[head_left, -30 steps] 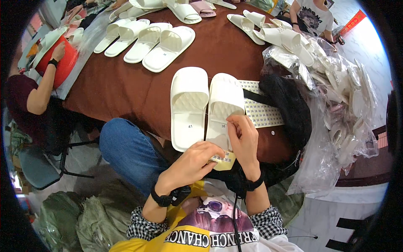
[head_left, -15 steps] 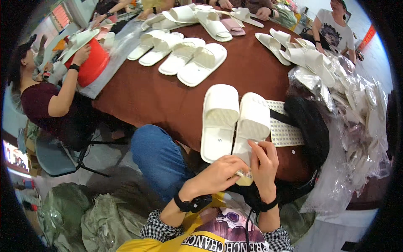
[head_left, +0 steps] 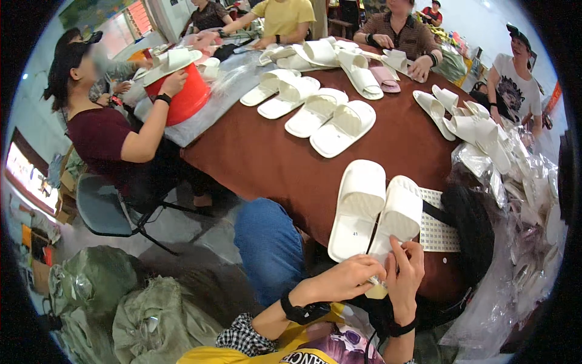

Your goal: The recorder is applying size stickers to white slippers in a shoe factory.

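A pair of white slippers lies before me at the table's near edge, the left slipper [head_left: 350, 227] bearing a small printed mark on its insole and the right slipper [head_left: 405, 206] beside it. My left hand [head_left: 348, 278] pinches a small pale yellow piece [head_left: 377, 292] below the right slipper's heel; its kind is unclear. Over that heel is my right hand [head_left: 407, 270], fingers bent and close together, index fingertip at the insole. Whatever its fingertips hold is too small to make out. A sheet of small printed labels [head_left: 439, 239] lies partly under the right slipper.
A black bag or cloth [head_left: 470, 233] lies right of the sheet. Beyond it are plastic-wrapped slippers [head_left: 521, 188]. More white slippers [head_left: 315, 112] line the brown table [head_left: 267, 164]. At left, a person holds a slipper over a red bucket [head_left: 185, 100]. Green sacks [head_left: 157, 315] stand lower left.
The whole view has shifted, so the table and slippers appear lower and farther right. Both hands stay by the right slipper's heel; the left fingers are curled more tightly.
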`<state>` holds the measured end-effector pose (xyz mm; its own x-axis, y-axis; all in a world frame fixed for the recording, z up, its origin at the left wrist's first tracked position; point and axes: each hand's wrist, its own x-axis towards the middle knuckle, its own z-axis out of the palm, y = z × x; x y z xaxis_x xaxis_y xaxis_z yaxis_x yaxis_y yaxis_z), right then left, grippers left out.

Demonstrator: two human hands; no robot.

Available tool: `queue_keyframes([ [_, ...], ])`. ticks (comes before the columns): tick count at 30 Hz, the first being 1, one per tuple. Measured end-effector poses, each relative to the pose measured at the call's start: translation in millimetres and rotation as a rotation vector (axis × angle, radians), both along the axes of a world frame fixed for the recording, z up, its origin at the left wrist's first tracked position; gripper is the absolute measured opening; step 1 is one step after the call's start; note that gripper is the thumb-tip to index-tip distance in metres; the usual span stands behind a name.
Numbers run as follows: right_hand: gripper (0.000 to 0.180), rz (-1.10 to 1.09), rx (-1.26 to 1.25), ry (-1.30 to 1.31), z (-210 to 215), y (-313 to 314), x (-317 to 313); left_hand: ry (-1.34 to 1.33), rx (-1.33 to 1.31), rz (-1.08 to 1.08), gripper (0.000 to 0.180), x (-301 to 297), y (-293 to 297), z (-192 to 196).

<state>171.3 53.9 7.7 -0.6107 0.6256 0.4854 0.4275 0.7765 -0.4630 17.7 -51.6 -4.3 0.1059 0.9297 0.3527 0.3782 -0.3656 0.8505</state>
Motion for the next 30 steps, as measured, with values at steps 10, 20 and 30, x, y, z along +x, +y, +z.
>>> queue_keyframes([
  [10, 0.043, -0.031, -0.04, -0.081, -0.4, -9.7, 7.2, 0.013, -0.046, -0.036, 0.029, -0.4, 0.2, -2.1],
  [20, 0.044, -0.002, -0.028, -0.092, 4.1, -7.5, 6.7, 0.031, -0.022, -0.016, 0.029, -2.1, 0.0, -1.3],
  [30, 0.047, 0.024, -0.012, -0.173, 15.1, -6.6, 5.0, 0.018, -0.012, -0.022, 0.027, -1.3, -0.6, -1.0],
])
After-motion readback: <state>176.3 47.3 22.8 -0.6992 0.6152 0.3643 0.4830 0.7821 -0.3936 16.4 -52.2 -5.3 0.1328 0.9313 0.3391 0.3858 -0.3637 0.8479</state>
